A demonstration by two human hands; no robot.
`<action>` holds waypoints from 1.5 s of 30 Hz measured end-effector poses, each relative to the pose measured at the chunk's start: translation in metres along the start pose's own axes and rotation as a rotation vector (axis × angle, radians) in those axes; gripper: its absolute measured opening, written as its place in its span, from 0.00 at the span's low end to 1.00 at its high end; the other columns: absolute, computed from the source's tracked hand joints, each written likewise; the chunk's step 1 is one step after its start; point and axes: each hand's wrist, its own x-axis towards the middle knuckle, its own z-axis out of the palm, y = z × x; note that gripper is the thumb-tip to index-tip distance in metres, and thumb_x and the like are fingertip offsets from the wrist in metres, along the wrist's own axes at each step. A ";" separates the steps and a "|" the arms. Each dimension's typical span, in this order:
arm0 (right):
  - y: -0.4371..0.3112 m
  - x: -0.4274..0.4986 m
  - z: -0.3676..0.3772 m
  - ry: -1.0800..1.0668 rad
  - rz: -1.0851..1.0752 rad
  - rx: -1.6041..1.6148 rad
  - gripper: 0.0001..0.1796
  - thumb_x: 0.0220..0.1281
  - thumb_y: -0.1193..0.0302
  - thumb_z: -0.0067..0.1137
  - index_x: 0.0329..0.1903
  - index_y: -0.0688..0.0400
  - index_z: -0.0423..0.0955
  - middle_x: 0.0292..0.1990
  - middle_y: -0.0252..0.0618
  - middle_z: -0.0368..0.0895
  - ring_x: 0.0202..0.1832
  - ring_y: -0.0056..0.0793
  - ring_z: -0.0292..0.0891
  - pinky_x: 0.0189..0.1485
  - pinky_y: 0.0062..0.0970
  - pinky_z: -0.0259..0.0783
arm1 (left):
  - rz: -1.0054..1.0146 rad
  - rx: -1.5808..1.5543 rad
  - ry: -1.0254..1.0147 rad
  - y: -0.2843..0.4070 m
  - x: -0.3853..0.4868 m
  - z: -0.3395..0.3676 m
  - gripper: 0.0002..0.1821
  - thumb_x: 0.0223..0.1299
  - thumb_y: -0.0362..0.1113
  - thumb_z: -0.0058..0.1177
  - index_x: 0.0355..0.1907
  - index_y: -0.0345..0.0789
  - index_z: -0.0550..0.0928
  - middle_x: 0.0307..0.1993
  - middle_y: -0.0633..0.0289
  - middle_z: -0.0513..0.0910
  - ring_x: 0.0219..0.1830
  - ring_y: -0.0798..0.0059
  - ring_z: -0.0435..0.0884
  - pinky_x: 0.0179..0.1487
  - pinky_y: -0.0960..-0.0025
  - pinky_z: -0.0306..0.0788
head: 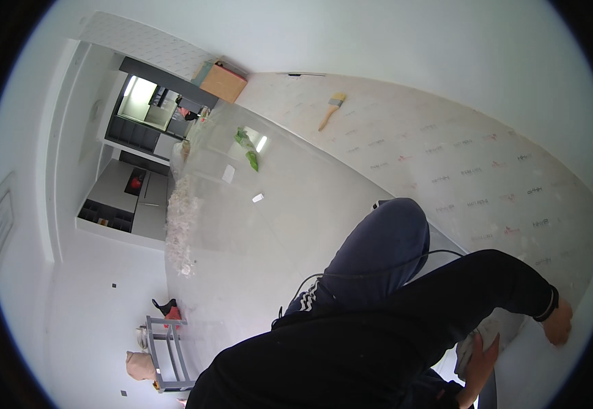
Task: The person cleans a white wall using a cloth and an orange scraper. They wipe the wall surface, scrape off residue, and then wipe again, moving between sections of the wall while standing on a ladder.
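Observation:
My right hand (480,360) is at the lower right, with its fingers around a crumpled grey-white cloth (467,353). Part of that cloth is hidden behind my black sleeve. Farther right, my left hand (558,323) touches a pale smooth surface (526,370) with its fingers bent. Its palm is turned away, so whether anything is in it cannot be seen. My left arm, in a black sleeve (506,278), reaches across in front of my bent knee (398,225). A thin black cord (368,276) runs over my trouser leg.
A flat paintbrush (333,108) lies on printed protective covering (460,189) beside the white wall. A cardboard box (223,82) stands in the far corner. Green plastic (247,148) and clear crumpled film (178,230) lie on the floor. A grey metal frame (171,353) stands lower left.

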 end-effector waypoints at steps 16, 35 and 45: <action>0.010 0.006 0.008 0.041 0.030 -0.056 0.37 0.69 0.59 0.57 0.72 0.71 0.62 0.66 0.61 0.72 0.70 0.54 0.68 0.72 0.37 0.60 | -0.038 -0.154 -0.082 0.005 -0.042 -0.079 0.11 0.75 0.37 0.44 0.48 0.37 0.81 0.50 0.57 0.85 0.50 0.57 0.85 0.50 0.57 0.80; -0.018 0.044 0.000 0.052 -0.019 -0.020 0.36 0.67 0.52 0.61 0.67 0.64 0.67 0.48 0.62 0.82 0.51 0.61 0.80 0.53 0.48 0.75 | -0.338 -0.595 -0.006 -0.043 -0.098 -0.102 0.15 0.66 0.42 0.47 0.38 0.32 0.82 0.39 0.51 0.84 0.44 0.50 0.83 0.54 0.54 0.77; 0.000 0.038 0.009 0.163 -0.130 0.053 0.29 0.67 0.54 0.62 0.60 0.62 0.70 0.42 0.52 0.84 0.41 0.55 0.82 0.43 0.46 0.77 | -0.900 -0.512 -0.088 -0.018 -0.078 -0.138 0.21 0.59 0.52 0.65 0.34 0.33 0.80 0.34 0.57 0.82 0.36 0.64 0.82 0.42 0.64 0.75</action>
